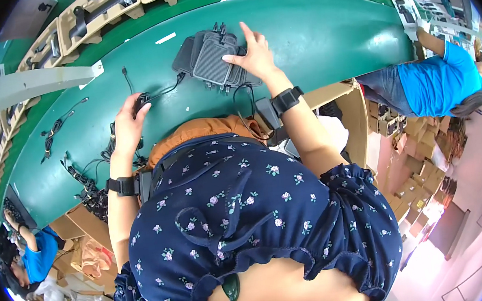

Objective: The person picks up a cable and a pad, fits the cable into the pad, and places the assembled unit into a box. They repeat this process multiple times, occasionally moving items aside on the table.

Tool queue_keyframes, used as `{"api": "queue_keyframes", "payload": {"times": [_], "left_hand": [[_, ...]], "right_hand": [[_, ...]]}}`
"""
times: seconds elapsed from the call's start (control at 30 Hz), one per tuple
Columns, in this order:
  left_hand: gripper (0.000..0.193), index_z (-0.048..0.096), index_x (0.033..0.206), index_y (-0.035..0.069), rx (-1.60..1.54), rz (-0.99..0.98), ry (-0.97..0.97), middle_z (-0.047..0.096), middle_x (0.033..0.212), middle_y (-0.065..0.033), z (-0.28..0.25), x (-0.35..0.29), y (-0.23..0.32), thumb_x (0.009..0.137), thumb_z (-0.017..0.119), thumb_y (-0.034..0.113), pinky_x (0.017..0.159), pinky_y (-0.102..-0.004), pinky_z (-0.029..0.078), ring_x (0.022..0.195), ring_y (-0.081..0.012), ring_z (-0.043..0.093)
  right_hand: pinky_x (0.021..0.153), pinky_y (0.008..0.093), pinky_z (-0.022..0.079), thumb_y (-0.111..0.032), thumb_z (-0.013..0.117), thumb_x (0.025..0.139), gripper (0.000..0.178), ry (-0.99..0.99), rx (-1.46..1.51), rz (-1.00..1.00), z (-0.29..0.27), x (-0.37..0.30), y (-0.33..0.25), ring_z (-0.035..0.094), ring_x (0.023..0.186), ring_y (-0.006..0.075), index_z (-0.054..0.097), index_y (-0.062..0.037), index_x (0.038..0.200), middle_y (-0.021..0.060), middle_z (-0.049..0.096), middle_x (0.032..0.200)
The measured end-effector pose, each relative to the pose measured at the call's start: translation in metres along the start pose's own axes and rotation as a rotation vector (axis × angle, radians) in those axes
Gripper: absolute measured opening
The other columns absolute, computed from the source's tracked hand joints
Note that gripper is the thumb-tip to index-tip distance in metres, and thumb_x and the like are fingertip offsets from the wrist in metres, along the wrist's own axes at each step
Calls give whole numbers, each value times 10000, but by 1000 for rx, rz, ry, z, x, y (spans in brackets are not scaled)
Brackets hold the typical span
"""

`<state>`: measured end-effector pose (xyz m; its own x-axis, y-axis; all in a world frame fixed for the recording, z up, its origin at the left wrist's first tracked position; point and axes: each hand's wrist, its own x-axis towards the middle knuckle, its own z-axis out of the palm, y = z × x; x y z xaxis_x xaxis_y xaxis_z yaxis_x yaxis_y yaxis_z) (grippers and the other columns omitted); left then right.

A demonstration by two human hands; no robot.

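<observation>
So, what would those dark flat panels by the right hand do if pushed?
The panels might slide apart, since they overlap unevenly. Each probably stays stiff, having flat faces and straight edges. Rolling seems unlikely, given those shapes.

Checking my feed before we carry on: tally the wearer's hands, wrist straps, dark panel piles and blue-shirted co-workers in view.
Left hand and right hand: 2
Wrist straps: 2
Dark panel pile: 1
Blue-shirted co-workers: 2
Total: 7
</observation>
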<state>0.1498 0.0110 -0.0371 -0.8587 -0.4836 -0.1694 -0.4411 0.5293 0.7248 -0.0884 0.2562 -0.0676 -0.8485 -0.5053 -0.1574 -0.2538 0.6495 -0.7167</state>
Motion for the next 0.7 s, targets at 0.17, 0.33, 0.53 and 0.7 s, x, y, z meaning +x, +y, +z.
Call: {"api": "queue_keyframes", "payload": {"times": [0.17, 0.33, 0.53, 0.7], "left_hand": [[287, 526, 1086, -4, -52, -14, -83, 607, 897, -54, 7, 11, -7, 834, 626, 89, 757, -226, 452, 829, -94, 557], [288, 522, 1093, -5, -43, -14, -85, 604, 904, -44, 5, 11, -9, 841, 621, 92, 746, -224, 448, 809, -88, 549], [314, 522, 1106, 5, -240, -10, -24, 607, 856, -50, 5, 8, -6, 836, 631, 124, 699, -239, 451, 743, -105, 546], [312, 533, 1105, 17, -273, 0, 48, 622, 862, -63, 4, 7, 5, 833, 637, 131, 703, -238, 449, 746, -111, 551]], "right_hand": [[1027, 460, 301, -316, 688, 731, 563, -22, -430, -633, 13, -16, -27, 328, 1278, 289, 496, -232, 1254, 85, 395, 1357], [1069, 481, 218, -390, 695, 700, 618, -108, -381, -647, 22, -33, -43, 220, 1335, 297, 500, -203, 1255, 88, 284, 1430], [1090, 492, 152, -250, 757, 604, 665, -177, -562, -709, 11, -36, -52, 239, 1328, 277, 531, -222, 1228, 82, 310, 1417], [1044, 453, 281, -258, 704, 692, 317, -80, -414, -812, -17, -28, -59, 440, 1201, 225, 665, -197, 1000, 36, 531, 1230]]}}
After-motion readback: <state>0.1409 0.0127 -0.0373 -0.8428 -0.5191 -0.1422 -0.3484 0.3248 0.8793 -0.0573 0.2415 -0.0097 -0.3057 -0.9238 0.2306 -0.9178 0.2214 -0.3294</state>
